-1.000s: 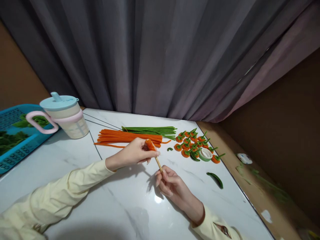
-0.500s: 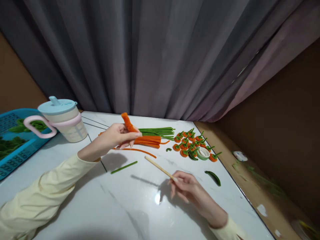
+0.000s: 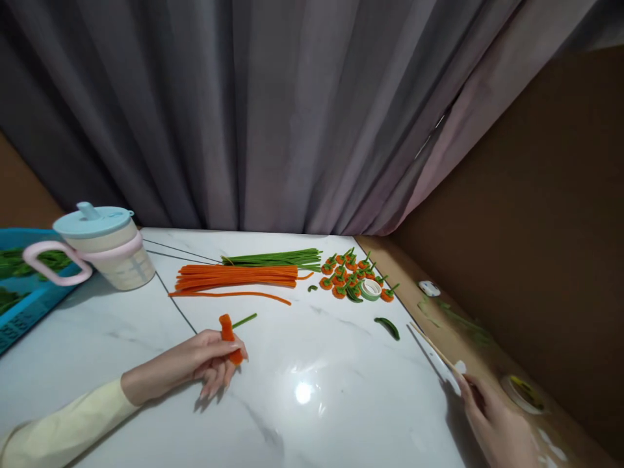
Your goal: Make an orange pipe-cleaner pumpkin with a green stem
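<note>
My left hand [image 3: 209,364] is low over the white table, fingers closed around an orange coiled pipe cleaner [image 3: 226,326] that looks like a short tube. Behind it lies a short green pipe cleaner piece [image 3: 245,320]. At the table's right edge, my right hand [image 3: 492,416] grips a thin wooden stick [image 3: 433,346] pointing up and left. A bundle of orange pipe cleaners [image 3: 238,276] lies farther back, with green pipe cleaners [image 3: 273,258] behind it. Several small orange pumpkin shapes with green stems [image 3: 340,291] are grouped to the right.
A roll of green tape [image 3: 371,290] sits among the pumpkin shapes, and a curved green piece [image 3: 387,328] lies nearer me. On the left stand a lidded cup [image 3: 114,250] and a blue basket [image 3: 43,315] with green leaves. A grey curtain [image 3: 273,117] hangs behind the table.
My left hand has come down and nearer with the orange coil, which now looks bent rather than straight. My right hand has moved to the right edge with the stick. The view has shifted.
</note>
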Demonstrator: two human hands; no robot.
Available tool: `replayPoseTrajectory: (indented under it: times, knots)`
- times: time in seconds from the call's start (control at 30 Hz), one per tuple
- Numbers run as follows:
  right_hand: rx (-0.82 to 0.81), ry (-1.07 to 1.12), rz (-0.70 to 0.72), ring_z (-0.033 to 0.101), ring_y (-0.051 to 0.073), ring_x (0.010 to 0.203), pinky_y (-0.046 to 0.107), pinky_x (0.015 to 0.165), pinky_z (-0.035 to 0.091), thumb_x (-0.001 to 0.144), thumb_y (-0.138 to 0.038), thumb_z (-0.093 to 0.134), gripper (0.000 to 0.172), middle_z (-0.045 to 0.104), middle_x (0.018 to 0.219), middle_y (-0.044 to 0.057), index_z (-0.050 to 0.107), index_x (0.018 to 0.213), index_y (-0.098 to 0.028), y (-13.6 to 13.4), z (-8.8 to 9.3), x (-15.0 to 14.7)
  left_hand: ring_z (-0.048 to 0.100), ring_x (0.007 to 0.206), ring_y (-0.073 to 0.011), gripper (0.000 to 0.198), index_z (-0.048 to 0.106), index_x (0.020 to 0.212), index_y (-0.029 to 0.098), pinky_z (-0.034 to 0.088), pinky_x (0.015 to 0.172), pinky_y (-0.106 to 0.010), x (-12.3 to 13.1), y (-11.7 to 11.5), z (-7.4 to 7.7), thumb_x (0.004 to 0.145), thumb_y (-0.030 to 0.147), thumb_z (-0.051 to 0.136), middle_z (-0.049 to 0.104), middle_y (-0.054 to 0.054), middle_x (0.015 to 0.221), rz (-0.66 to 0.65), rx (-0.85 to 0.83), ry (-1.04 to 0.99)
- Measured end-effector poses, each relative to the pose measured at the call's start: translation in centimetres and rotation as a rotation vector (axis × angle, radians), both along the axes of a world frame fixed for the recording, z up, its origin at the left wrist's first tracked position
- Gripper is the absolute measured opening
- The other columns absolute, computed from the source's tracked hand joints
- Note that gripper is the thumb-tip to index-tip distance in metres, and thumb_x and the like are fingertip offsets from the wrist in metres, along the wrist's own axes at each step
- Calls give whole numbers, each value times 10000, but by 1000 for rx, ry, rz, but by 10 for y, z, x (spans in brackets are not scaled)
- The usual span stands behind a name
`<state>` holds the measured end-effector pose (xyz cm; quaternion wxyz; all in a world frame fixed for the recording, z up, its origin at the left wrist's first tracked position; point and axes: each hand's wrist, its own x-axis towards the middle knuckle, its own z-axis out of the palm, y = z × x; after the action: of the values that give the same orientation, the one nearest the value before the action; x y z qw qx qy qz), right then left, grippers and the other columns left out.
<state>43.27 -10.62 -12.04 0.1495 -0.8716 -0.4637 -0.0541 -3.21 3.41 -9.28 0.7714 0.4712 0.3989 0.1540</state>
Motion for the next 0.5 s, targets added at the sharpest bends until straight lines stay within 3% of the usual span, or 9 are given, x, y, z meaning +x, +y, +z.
replayPoseTrajectory:
  times: [0.13, 0.3, 0.5]
  knots:
    - [-162, 36, -59, 659, 306, 616, 316, 475, 414, 853, -521, 300, 435, 685, 661, 103, 624, 898, -234, 18, -5, -14, 486, 356, -88, 471, 615, 796, 91, 361, 368, -171, -13, -13, -11, 798, 561, 581, 618, -60, 502, 78, -13, -37]
    - [-74, 80, 40, 669, 297, 730, 328, 531, 448, 817, -538, 337, 446, 706, 845, 102, 615, 974, -227, 25, -17, -11, 490, 367, -85, 413, 624, 834, 91, 376, 388, -169, -26, -21, -21, 840, 500, 564, 608, -44, 492, 134, 48, -112]
    - [33, 18, 162, 647, 254, 660, 332, 510, 450, 789, -581, 319, 504, 666, 853, 82, 592, 1002, -214, 24, -25, -7, 510, 398, -85, 376, 633, 843, 90, 387, 394, -167, -29, -17, -24, 815, 464, 611, 644, -64, 573, 111, 65, -138]
